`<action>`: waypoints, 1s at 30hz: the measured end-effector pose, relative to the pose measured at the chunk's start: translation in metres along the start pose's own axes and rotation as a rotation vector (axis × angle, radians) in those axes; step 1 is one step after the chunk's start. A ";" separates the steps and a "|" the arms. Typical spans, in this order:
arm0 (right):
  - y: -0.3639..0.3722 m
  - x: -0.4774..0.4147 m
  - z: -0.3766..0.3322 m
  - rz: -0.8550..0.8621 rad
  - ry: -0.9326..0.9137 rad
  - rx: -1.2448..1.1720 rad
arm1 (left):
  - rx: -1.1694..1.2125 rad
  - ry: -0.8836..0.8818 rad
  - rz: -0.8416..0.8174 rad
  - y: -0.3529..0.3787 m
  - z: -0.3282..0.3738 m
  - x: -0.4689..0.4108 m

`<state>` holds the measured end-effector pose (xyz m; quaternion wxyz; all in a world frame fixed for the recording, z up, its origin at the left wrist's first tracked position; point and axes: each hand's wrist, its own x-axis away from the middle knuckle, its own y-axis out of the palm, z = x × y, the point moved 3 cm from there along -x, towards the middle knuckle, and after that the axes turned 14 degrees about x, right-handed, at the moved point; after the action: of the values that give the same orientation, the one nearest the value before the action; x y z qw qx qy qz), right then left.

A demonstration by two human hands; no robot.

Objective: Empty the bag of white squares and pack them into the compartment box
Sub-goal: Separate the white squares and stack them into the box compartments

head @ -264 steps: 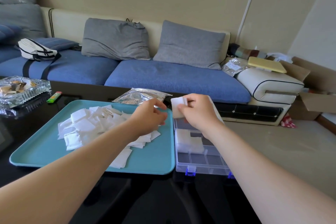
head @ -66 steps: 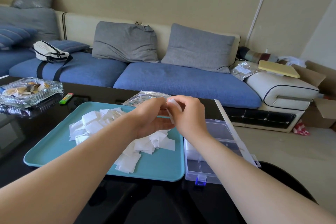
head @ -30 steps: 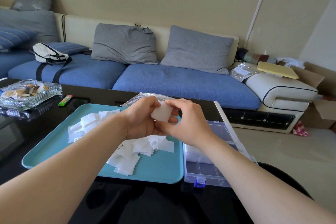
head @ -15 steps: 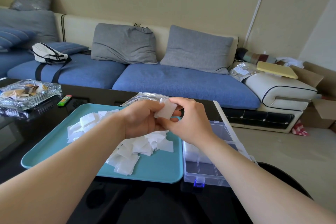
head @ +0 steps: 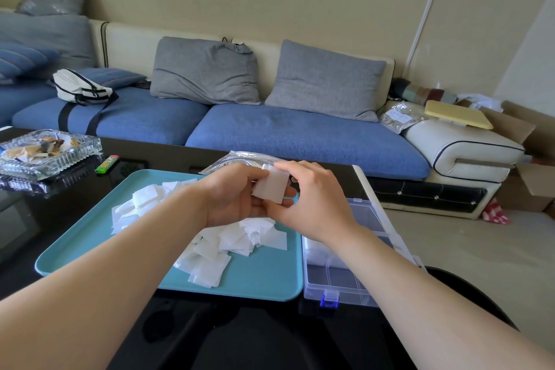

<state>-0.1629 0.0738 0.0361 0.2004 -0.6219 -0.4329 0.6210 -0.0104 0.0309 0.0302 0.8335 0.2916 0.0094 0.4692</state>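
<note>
Both hands meet above the teal tray (head: pixel 261 282). Between them is a small stack of white squares (head: pixel 271 185): my left hand (head: pixel 234 195) cups it from below and my right hand (head: pixel 315 198) pinches its edges with thumb and fingers. A loose pile of white squares (head: pixel 228 243) lies on the tray under my hands. The clear compartment box (head: pixel 345 282) sits open just right of the tray, with white squares in a middle compartment (head: pixel 318 252). The emptied clear bag (head: pixel 237 159) lies behind the tray, partly hidden by my hands.
A glass ashtray (head: pixel 45 150) and a green lighter (head: pixel 106 164) sit on the black table at the far left. The blue sofa (head: pixel 270 129) with grey cushions runs behind the table. The box's open lid (head: pixel 387 219) leans out to the right.
The stack of squares has tilted and turned a little between my fingers over the last second. Both hands stay in the same spot above the tray.
</note>
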 end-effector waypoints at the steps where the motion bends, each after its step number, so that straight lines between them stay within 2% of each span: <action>1: 0.000 0.000 0.000 -0.006 0.000 0.000 | -0.007 -0.004 -0.002 0.000 0.000 0.000; 6: 0.004 0.000 0.001 -0.024 0.032 0.003 | -0.056 0.002 0.003 0.003 -0.003 0.000; 18: 0.006 0.000 0.007 0.010 0.153 -0.101 | 0.019 0.009 0.000 0.004 0.000 0.003; 30: 0.004 -0.002 0.014 0.047 0.248 -0.222 | 0.043 0.054 -0.078 0.005 0.002 0.000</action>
<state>-0.1743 0.0665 0.0318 0.1678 -0.7221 -0.4559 0.4925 -0.0140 0.0321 0.0345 0.8440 0.2960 0.0533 0.4440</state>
